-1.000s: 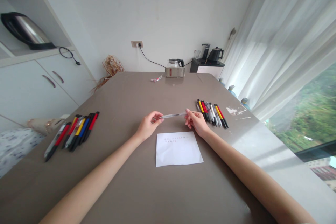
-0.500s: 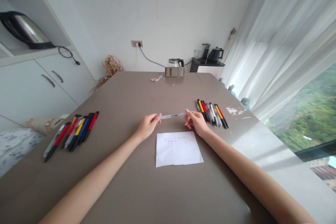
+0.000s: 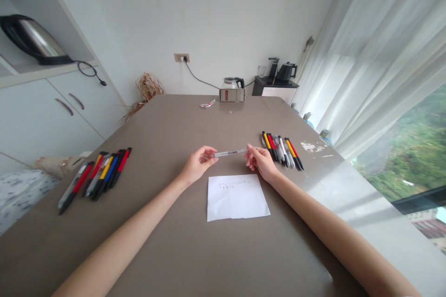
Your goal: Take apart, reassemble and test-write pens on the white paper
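Observation:
A clear pen (image 3: 230,153) is held nearly level above the table, between my two hands. My right hand (image 3: 259,158) pinches its right end with thumb and forefinger, the other fingers curled. At the left end, the fingers and thumb of my left hand (image 3: 200,163) lie on either side of the barrel in a loose grip. Below the pen, a white sheet of paper (image 3: 239,199) with faint handwriting lies on the brown table (image 3: 167,250). A row of assorted pens (image 3: 281,151) is just right of my right hand.
Another group of pens (image 3: 101,174) lies at the left side of the table. At the far edge are a glass pot (image 3: 230,82), a box (image 3: 232,95) and a small wrapper (image 3: 207,104). A curtain (image 3: 369,46) hangs along the right.
My left thumb has shifted down and its fingers have spread slightly around the pen's left end. The right hand, paper and both pen groups look the same.

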Available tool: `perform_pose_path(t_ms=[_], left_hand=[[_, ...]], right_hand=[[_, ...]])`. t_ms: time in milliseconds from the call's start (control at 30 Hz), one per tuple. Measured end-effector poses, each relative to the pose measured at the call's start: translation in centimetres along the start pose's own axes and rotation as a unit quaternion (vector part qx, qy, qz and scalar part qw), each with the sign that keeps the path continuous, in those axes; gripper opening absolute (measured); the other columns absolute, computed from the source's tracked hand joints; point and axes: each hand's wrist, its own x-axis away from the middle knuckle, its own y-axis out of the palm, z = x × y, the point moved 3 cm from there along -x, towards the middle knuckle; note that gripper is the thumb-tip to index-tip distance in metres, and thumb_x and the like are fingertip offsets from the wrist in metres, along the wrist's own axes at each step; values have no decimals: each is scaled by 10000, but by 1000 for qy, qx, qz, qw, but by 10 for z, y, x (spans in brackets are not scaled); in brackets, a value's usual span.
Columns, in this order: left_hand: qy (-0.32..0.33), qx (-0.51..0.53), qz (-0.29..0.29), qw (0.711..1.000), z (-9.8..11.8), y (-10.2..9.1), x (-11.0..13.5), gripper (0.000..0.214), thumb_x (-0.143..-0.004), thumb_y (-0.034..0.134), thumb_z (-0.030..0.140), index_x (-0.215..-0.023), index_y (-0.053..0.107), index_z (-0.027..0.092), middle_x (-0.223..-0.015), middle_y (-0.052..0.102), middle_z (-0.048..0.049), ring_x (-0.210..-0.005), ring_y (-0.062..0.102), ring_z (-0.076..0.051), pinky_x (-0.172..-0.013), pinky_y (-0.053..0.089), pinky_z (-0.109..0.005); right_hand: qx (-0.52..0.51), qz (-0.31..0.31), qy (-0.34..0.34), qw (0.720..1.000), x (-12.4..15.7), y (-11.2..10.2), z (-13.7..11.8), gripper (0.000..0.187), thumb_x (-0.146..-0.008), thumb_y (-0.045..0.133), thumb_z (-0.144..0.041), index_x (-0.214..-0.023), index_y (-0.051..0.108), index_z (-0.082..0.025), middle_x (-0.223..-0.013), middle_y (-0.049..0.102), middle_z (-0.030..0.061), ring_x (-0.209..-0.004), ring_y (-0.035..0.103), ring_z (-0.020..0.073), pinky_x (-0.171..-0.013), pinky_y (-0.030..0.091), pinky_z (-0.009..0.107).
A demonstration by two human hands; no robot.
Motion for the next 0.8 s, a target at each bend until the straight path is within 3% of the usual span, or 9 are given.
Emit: perform_pose_path(t_ms=[267, 533, 700, 800], left_hand=[[-31, -6, 4, 999, 1, -2, 1, 252, -723, 526, 384, -850, 533, 167, -809, 564, -30, -713, 518, -114, -669, 419, -242], [-36, -36, -5, 999, 5, -3, 3, 313, -789, 402, 428, -660, 502, 161, -548, 452, 28, -530, 428, -82, -554, 347, -212], [-39, -24, 5, 999, 6, -5, 2, 398, -798, 369, 443, -550, 474, 151, -505, 444, 21, -495, 415, -79, -530, 332, -213], [-53, 5, 23, 998, 3, -5, 1, 392, -778, 397, 459, -576, 514, 144, -536, 496, 3, -509, 449, -85, -530, 358, -213]], right_hand=[[4, -6, -3, 1000, 1, 0, -1, 377, -711, 519, -486, -565, 542, -139, -426, 532, 10, -335, 419, 63, -324, 320, 175], [3, -4, -2, 1000, 2, 1, -1, 378, -708, 522, -485, -561, 537, -138, -427, 532, 15, -334, 418, 65, -321, 319, 177], [1, -1, 1, 1000, 1, 0, -1, 378, -702, 525, -491, -563, 536, -139, -421, 529, 12, -332, 416, 66, -319, 318, 177], [0, 0, 0, 1000, 1, 0, -1, 381, -700, 524, -496, -565, 534, -139, -421, 528, 13, -333, 414, 66, -318, 316, 176]])
